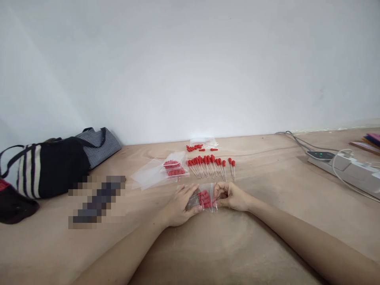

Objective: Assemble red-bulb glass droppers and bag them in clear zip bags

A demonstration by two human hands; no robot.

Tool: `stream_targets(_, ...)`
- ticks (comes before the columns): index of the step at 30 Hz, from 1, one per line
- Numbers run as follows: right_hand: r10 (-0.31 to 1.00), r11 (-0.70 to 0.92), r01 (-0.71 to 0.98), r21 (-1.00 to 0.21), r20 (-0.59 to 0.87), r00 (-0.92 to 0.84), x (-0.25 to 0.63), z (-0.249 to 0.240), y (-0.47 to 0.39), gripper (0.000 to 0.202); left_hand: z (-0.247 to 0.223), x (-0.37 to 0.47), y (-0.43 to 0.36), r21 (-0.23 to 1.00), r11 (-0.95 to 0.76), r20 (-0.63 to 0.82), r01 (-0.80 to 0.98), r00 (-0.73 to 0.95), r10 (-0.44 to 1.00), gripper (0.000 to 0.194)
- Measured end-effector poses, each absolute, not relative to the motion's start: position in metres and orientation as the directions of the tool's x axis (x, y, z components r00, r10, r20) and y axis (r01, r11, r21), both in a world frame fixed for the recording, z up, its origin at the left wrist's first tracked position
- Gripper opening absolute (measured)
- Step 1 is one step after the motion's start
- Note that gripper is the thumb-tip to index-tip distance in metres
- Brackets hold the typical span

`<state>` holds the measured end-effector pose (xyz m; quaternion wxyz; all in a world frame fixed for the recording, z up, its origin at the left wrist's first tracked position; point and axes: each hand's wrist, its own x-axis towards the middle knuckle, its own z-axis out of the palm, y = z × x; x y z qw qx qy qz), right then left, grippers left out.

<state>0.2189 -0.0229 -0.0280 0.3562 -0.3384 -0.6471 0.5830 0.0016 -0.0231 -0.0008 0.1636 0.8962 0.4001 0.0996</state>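
Note:
A clear zip bag (211,194) with several red-bulbed droppers (204,199) inside lies at the near middle of the table. My left hand (182,206) holds its left part, fingers stretched along the far side and thumb along the near side. At the bag's right end, by the zip strip, my right hand (230,196) pinches the edge between thumb and bent fingers. Just beyond my hands, several loose droppers with red bulbs (208,160) and thin clear stems lie in a row. Filled zip bags (175,168) are stacked left of that row.
Flat clear bags (148,174) lie left of the stack. Loose red bulbs (194,147) and thin clear stems (211,145) rest near the wall. A black striped bag (59,166) and a blurred-out dark object (99,200) are left; a power strip (344,166) with cables is right.

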Motion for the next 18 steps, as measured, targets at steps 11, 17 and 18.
stream_targets(11,0.940,0.238,0.308,-0.921,0.138,-0.312,0.209,-0.028,-0.031,0.020,-0.004,0.002,-0.020,0.286,-0.689,0.099,0.666,0.694,0.713,0.055)
stream_targets(17,0.930,0.226,0.298,-0.928,0.115,-0.348,0.231,-0.021,-0.014,0.026,-0.002,0.002,-0.021,0.283,-0.666,0.085,0.690,0.674,0.734,0.058)
stream_targets(18,0.962,0.209,0.347,-0.914,0.128,-0.243,0.241,-0.020,-0.005,0.024,0.000,0.001,-0.021,0.277,-0.658,0.086,0.700,0.664,0.743,0.059)
